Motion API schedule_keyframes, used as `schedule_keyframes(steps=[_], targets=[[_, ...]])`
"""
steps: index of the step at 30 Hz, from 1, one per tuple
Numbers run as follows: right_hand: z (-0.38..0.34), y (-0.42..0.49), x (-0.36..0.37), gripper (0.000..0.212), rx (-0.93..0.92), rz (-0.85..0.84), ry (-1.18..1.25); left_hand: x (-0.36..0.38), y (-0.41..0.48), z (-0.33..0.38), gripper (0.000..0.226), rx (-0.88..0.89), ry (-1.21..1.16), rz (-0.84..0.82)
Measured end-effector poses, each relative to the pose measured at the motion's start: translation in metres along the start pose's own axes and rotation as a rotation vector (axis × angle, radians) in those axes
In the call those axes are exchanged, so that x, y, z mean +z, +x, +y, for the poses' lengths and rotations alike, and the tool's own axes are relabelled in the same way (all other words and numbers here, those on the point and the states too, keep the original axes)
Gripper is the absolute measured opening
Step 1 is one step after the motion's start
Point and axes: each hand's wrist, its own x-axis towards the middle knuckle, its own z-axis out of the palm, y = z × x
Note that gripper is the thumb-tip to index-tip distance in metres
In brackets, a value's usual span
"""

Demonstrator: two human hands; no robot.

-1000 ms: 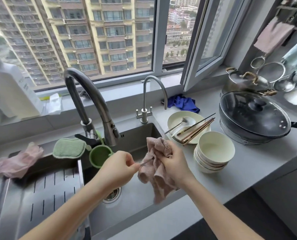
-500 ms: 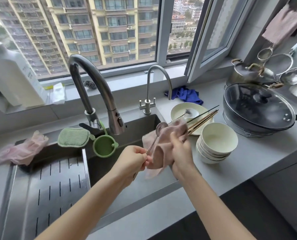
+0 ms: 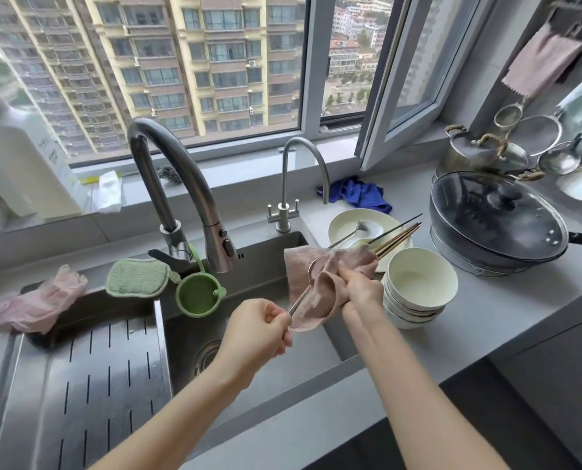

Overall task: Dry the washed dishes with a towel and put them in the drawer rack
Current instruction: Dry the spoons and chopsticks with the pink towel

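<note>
Left hand (image 3: 256, 334) pinching a metal spoon's (image 3: 306, 286) handle end, right hand (image 3: 359, 289) gripping a pink towel (image 3: 320, 283) bunched round the spoon's bowl, stacked white bowls (image 3: 418, 286) just beside the right hand, sink (image 3: 259, 276) beneath both hands

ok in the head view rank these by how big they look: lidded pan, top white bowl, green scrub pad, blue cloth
1. lidded pan
2. top white bowl
3. green scrub pad and blue cloth: these look about alike, and the cloth lies farther back, so they stay unranked
</note>
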Motion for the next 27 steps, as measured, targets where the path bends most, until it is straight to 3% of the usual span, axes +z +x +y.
schedule_keyframes(steps=[4, 7, 9, 10, 13, 15, 18, 23, 27], targets=[[-0.006, -0.008, 0.003, 0.013, -0.021, -0.199, -0.023, 0.003, -0.003, 0.002, 0.021, -0.009, -0.095, 0.012], [0.004, -0.024, 0.013, 0.016, 0.004, -0.275, -0.056, 0.01, -0.007, 0.012, 0.025, -0.042, -0.138, -0.155], [0.004, -0.024, 0.014, 0.021, -0.024, -0.273, -0.022, 0.0, -0.004, 0.012, 0.025, -0.026, -0.005, -0.222], [0.002, -0.023, 0.013, 0.022, -0.047, -0.291, -0.032, -0.008, 0.0, 0.012, 0.025, 0.036, 0.13, -0.185], [-0.003, -0.023, 0.003, 0.018, -0.07, -0.436, -0.208, -0.035, 0.014, 0.023, 0.031, 0.28, 0.425, 0.159], [-0.001, -0.025, -0.003, 0.016, -0.064, -0.539, -0.347, -0.041, 0.018, 0.036, 0.03, 0.398, 0.425, 0.321], [0.004, -0.025, -0.006, 0.011, -0.116, -0.53, -0.446, -0.039, 0.024, 0.048, 0.017, 0.518, 0.376, 0.437], [0.006, -0.035, -0.009, 0.008, -0.112, -0.671, -0.465, -0.038, 0.033, 0.047, 0.02, 0.493, 0.555, 0.181], [0.005, -0.042, -0.008, 0.004, -0.199, -0.738, -0.489, -0.041, 0.034, 0.047, 0.022, 0.446, 0.589, 0.102]])
